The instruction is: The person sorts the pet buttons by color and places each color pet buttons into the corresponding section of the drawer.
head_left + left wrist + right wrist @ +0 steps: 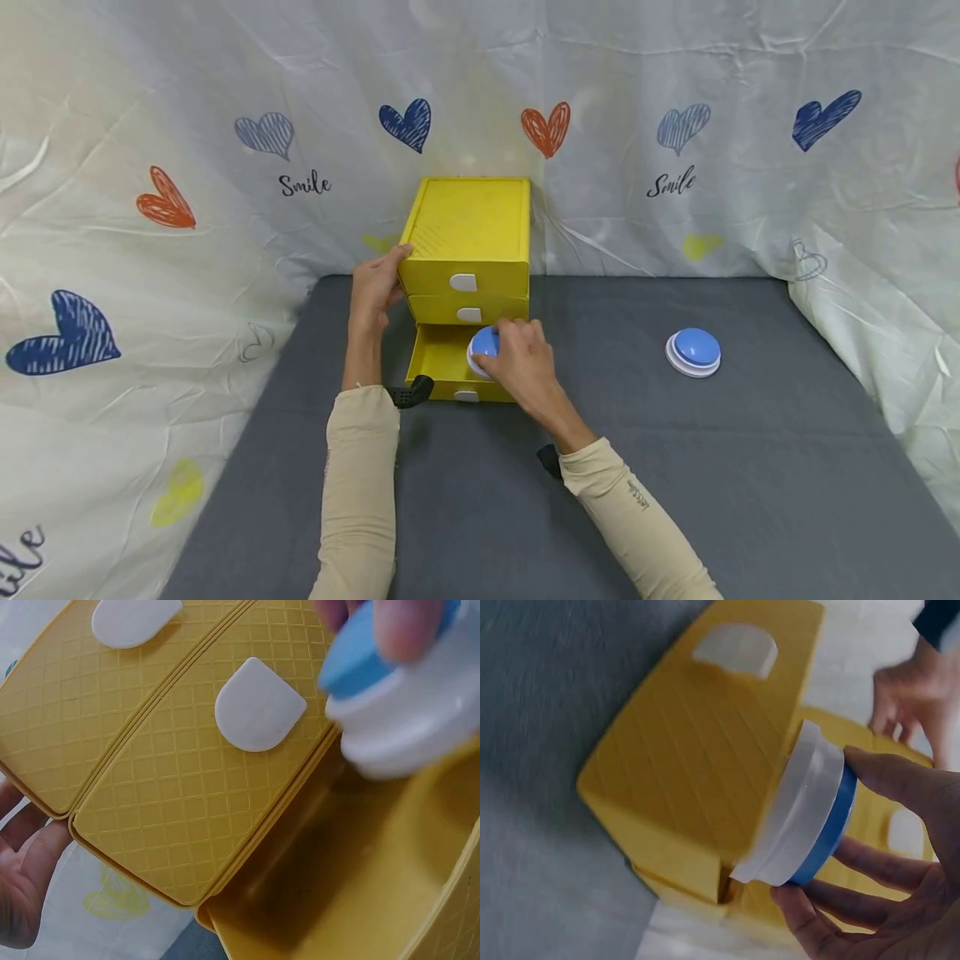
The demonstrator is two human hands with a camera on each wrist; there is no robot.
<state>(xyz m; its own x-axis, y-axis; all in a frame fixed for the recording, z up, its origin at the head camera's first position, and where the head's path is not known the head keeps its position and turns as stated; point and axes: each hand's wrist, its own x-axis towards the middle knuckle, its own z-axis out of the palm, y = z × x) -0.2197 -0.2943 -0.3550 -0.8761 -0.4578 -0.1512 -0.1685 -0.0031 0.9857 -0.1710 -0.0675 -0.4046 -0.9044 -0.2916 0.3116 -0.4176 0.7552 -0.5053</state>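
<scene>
A yellow three-drawer box (472, 218) stands at the table's back, with its bottom drawer (435, 354) pulled out and the upper two pushed in. Over that drawer, my right hand (525, 362) grips a round push button (799, 802) with a blue dome and a white base. In the right wrist view, thumb and fingers pinch it by the blue part, and the button is tilted. My left hand (372, 287) holds the box's left side near its top front corner, with the thumb on the edge. In the left wrist view, the visible part of the drawer's inside is bare.
Another blue and white push button (693, 352) lies on the grey table cloth (750, 467) to the right. Behind the box hangs a white curtain (480, 50) printed with hearts, which also runs along the left and right sides.
</scene>
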